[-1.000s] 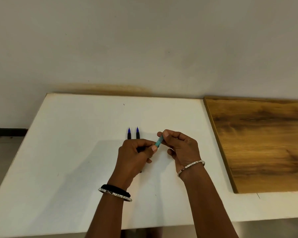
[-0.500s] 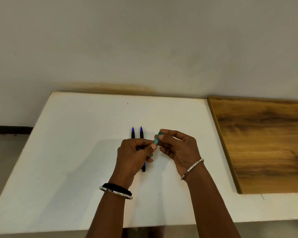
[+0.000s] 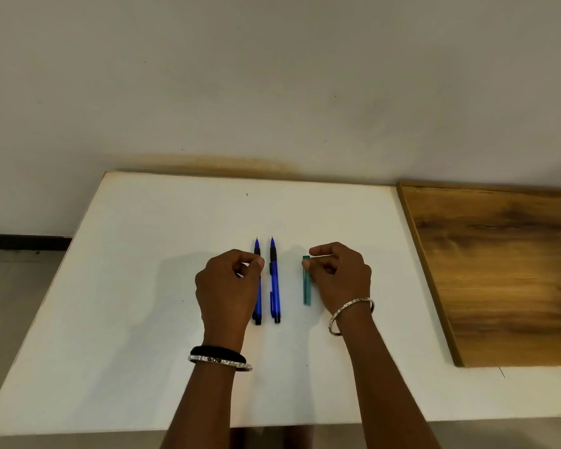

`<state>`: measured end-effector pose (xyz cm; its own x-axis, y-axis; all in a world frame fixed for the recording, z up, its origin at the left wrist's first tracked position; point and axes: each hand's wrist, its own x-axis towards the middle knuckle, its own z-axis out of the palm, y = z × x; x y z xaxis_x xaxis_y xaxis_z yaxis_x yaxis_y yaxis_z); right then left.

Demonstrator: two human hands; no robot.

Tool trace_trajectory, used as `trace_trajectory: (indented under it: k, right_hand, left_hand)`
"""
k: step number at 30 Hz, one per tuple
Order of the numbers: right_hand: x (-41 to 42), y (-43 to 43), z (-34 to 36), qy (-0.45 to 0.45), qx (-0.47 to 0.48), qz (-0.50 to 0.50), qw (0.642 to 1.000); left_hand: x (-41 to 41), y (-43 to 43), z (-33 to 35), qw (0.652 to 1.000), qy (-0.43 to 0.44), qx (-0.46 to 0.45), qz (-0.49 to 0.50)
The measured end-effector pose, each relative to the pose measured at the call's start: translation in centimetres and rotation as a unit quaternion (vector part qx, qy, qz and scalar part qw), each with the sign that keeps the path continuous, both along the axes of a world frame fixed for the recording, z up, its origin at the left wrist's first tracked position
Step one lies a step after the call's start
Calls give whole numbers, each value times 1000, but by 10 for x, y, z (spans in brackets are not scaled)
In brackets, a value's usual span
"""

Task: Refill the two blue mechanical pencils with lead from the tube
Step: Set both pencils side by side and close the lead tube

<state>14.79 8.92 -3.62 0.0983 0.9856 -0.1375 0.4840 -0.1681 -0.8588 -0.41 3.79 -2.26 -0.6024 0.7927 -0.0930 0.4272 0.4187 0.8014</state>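
Lying now on white table [image 3: 143, 286]: lead tube [image 3: 306, 286], set down right of two blue mechanical pencils [image 3: 274, 283]; right hand [image 3: 340, 275] fingertips touching it, left hand [image 3: 229, 283] curled, grip unclear; refilling apparently finished.

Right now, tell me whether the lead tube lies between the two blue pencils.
No, the lead tube lies right of both blue pencils, beside the right hand.

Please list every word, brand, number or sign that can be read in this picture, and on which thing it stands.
None can be read.
Two blue pencils: no print visible.
Green lead tube: any label is too small and blurred to read.
White table, wooden board, bracelets: no writing.
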Motion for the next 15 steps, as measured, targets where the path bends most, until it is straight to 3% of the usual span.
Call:
trace_trajectory:
  k: [15]
  right_hand:
    - [-16, 1, -15, -47, 45, -34, 997]
  left_hand:
    - [-10, -7, -7, 999, 3, 5, -40]
